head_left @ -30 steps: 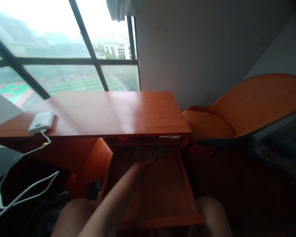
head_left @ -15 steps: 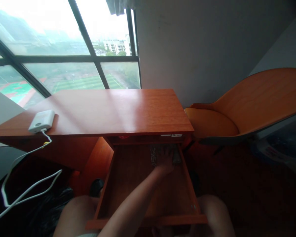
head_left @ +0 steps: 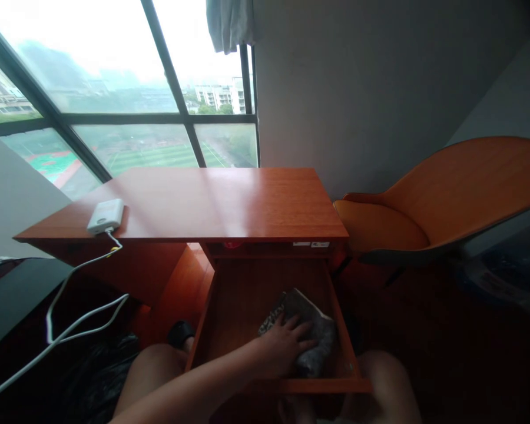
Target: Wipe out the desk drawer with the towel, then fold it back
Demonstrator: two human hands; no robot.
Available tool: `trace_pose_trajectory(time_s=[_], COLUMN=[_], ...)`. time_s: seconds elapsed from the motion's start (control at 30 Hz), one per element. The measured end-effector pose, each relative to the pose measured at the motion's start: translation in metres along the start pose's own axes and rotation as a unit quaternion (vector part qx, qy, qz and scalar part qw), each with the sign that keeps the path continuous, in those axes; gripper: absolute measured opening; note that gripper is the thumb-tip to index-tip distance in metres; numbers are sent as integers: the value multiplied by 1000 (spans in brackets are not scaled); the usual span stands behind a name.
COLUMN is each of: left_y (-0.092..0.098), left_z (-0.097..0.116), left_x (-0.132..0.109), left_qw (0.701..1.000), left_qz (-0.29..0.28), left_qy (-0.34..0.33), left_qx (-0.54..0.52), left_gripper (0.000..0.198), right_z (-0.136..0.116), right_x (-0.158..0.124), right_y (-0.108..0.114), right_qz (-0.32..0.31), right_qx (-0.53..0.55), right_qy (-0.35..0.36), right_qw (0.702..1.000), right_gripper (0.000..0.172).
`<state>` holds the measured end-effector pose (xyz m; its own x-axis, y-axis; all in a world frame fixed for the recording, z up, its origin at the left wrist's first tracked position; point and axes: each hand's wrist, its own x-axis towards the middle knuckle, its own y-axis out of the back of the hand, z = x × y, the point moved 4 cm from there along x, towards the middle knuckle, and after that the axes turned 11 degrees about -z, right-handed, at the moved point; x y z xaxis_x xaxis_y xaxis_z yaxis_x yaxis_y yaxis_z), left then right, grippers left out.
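My left hand (head_left: 287,340) lies on a dark grey, soft-looking packet (head_left: 321,334) inside the pulled-out drawer (head_left: 236,306). Its fingers are spread across the top, pointing right, and do not wrap round it. A black-and-white patterned part shows on the packet's left side, and a pale edge runs along its upper right. What kind of packet it is, I cannot make out. Under the drawer front is a dim skin-toned shape; whether it is my right hand I cannot tell.
The wooden desk (head_left: 229,203) stands above the drawer, by the window. A white boxy device (head_left: 106,215) with a white cable (head_left: 77,268) sits at its left end. An orange chair (head_left: 380,224) is on the right. My knees flank the drawer; a black plastic bag (head_left: 92,377) lies lower left.
The packet has come from the back right of the drawer towards its front, turned at an angle, with my left hand on it. The view has shifted slightly.
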<state>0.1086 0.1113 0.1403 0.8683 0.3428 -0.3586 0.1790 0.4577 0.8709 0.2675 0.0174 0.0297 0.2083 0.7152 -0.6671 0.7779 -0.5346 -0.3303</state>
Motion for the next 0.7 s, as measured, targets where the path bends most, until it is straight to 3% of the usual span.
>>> trace_pose_trajectory(time_s=[0.13, 0.23, 0.33, 0.5, 0.6, 0.7], left_y=[0, 13, 30, 51, 55, 53], left_z=[-30, -62, -95, -135, -144, -140], left_x=[-8, -4, -6, -26, -39, -52], left_qw=[999, 986, 966, 947, 938, 935], left_qz=[28, 69, 97, 108, 100, 86], left_qy=[45, 149, 231, 290, 317, 328], left_qx=[14, -26, -63, -89, -104, -109], left_gripper=[78, 75, 62, 41, 34, 38], right_z=[57, 79, 86, 87, 86, 85], right_x=[-27, -38, -43, -45, -45, -46], right_y=[-42, -57, -62, -62, -61, -63], right_qz=[-9, -10, -8, -1, 2, 2], right_qx=[-5, -9, -11, -8, -5, 1], right_qy=[-16, -25, -33, -41, -46, -51], right_qw=[1000, 1000, 999, 999, 999, 999], right_gripper=[28, 27, 28, 29, 28, 27])
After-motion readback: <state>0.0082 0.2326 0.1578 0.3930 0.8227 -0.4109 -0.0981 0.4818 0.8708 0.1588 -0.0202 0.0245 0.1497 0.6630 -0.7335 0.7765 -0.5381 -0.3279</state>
